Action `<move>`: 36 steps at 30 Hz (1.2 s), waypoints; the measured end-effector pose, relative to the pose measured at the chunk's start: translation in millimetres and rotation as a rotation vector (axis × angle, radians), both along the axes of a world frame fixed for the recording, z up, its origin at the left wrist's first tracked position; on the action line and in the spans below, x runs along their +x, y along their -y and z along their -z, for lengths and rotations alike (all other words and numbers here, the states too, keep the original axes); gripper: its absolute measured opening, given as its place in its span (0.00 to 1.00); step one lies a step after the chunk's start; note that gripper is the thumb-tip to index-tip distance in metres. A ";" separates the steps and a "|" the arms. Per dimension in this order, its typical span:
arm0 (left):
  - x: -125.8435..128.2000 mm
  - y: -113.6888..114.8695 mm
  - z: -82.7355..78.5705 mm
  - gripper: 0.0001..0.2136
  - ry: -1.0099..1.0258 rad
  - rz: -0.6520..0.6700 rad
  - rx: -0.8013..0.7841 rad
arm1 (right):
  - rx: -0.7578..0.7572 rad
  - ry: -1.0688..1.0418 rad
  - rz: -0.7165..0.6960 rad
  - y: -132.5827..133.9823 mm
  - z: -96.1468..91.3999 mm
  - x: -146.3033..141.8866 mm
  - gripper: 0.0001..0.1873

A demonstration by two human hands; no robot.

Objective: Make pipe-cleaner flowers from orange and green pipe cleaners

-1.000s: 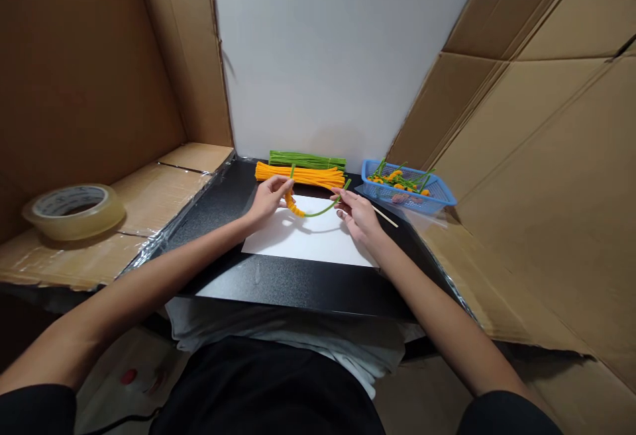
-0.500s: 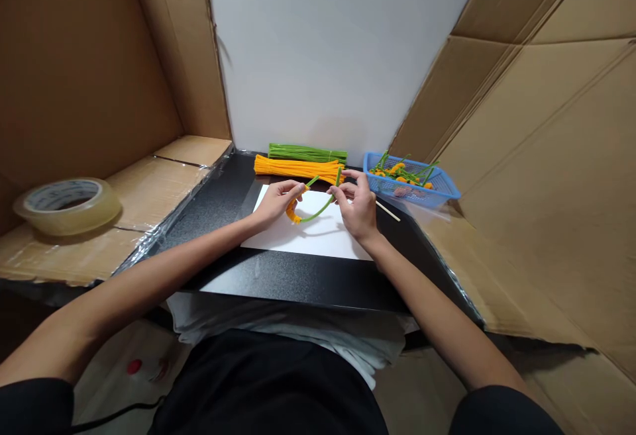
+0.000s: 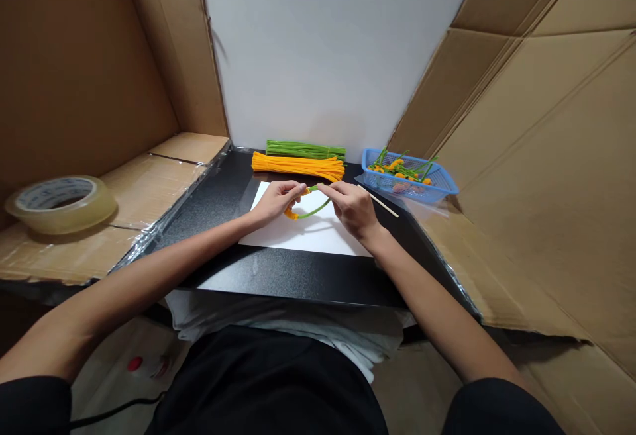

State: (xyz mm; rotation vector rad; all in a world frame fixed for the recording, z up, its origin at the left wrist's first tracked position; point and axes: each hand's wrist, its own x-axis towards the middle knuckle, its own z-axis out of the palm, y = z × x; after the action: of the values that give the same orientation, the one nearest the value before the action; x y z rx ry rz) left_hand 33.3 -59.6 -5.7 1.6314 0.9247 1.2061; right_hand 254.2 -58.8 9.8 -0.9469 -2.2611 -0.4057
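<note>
Both hands pinch the green pipe cleaner point(image 3: 318, 208), which hangs as a U above the white sheet point(image 3: 308, 236). Left hand point(image 3: 275, 202) nips the end with the orange coil point(image 3: 291, 214), right hand point(image 3: 350, 208) the bare end; the 2 ends nearly meet.

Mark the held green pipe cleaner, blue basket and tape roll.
green pipe cleaner point(image 3: 318, 210), head view, middle of its curve between the hands.
blue basket point(image 3: 417, 193), head view, front wall.
tape roll point(image 3: 64, 219), head view, outer wall.
</note>
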 end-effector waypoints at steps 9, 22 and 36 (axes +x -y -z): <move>1.1 0.9 -3.4 0.28 -0.088 -0.003 0.030 | -0.039 0.037 -0.071 2.2 3.1 -2.7 0.21; 3.8 0.1 2.3 0.26 -0.095 -0.010 0.029 | -0.003 0.040 -0.044 7.3 12.5 -19.2 0.18; 0.0 -4.9 8.5 0.26 0.017 -0.085 0.037 | -0.449 -0.720 -0.021 -6.1 8.7 -11.4 0.07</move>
State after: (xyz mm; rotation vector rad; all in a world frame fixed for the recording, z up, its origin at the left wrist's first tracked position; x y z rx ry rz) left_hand 33.3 -54.8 -14.2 1.6223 0.9746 1.2996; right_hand 242.7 -52.6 1.2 -1.0661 -1.7028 0.4231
